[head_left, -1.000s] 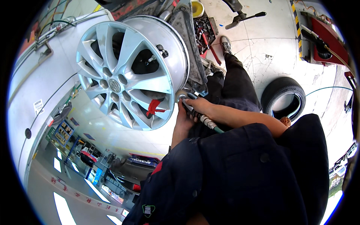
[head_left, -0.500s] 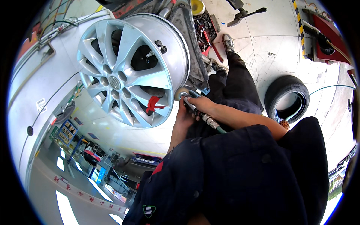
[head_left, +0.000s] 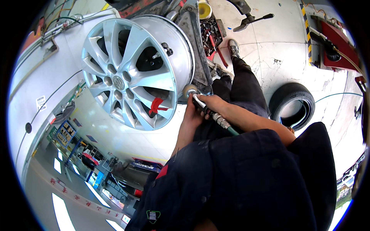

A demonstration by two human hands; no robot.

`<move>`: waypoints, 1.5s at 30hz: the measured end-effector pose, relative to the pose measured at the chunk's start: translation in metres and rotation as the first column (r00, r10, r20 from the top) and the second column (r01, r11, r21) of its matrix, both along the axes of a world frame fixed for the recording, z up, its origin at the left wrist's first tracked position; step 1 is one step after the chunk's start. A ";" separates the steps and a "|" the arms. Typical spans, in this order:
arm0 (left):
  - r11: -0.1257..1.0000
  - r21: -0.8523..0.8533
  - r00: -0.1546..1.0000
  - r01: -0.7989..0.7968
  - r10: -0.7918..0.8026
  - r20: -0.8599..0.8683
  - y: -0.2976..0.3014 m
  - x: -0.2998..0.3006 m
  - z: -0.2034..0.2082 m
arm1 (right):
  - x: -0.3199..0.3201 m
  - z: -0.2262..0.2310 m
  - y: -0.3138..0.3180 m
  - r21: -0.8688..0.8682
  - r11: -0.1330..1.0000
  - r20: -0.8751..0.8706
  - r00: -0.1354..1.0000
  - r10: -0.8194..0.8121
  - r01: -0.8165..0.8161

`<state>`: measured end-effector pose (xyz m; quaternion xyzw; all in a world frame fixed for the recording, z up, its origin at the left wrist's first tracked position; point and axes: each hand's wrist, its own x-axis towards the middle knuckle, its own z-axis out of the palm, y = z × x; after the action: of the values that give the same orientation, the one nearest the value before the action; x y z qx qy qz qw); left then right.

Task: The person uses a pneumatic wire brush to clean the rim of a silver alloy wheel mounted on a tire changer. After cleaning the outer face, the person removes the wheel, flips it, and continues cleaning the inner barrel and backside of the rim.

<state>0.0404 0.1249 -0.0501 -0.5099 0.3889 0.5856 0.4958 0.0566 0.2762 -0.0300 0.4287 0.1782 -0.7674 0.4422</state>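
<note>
A silver multi-spoke wheel rim (head_left: 148, 81) without a tyre stands at upper left, its spoked face turned to the left. A red cloth strip (head_left: 155, 106) is tied on one spoke. Both hands grip a pneumatic grinder (head_left: 198, 101) with a small round tan disc head (head_left: 189, 91), which is beside the rim's lower right edge; contact cannot be told. My right hand (head_left: 214, 103) wraps the grinder's body from above. My left hand (head_left: 191, 116) closes round it from below, near the head, with its fingers partly hidden. A green air hose (head_left: 232, 131) runs from the grinder's rear fitting.
A loose black tyre (head_left: 276, 101) lies on the tiled floor at right, a hose passing through it. A tray of small parts (head_left: 210, 34) and a yellow tub (head_left: 204, 10) are at the top. Dark machine parts (head_left: 200, 57) stand behind the rim. A red machine (head_left: 339, 54) is at far right.
The grinder and both hands have shifted slightly right, and the disc head shows more fully beside the rim. The grip stays the same; the whole view has moved a little.
</note>
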 end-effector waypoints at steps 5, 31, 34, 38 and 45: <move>0.986 -0.157 0.998 -0.059 0.061 0.008 0.022 -0.003 0.002 | -0.006 -0.006 0.011 -0.023 0.999 -0.007 0.999 0.043 -0.043; 0.958 -0.169 0.972 -0.231 0.233 -0.009 0.054 -0.011 0.005 | -0.031 -0.006 0.038 -0.062 0.990 0.000 0.992 0.125 -0.125; 0.958 -0.165 0.971 -0.236 0.237 -0.017 0.059 -0.010 -0.010 | -0.036 -0.002 0.046 -0.066 0.995 0.069 0.994 0.080 -0.076; 0.951 -0.227 0.977 -0.209 0.211 -0.016 0.068 -0.018 0.004 | -0.041 0.001 0.052 -0.139 0.989 0.115 0.991 0.068 -0.051; 0.945 -0.063 0.947 -0.322 0.322 -0.010 0.062 -0.027 -0.006 | -0.049 0.005 0.044 -0.137 0.956 0.334 0.921 -0.202 0.259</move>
<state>0.0132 0.1866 -0.0558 -0.5822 0.3190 0.6459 0.3769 0.0071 0.3204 -0.0247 0.5230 -0.0164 -0.7482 0.4079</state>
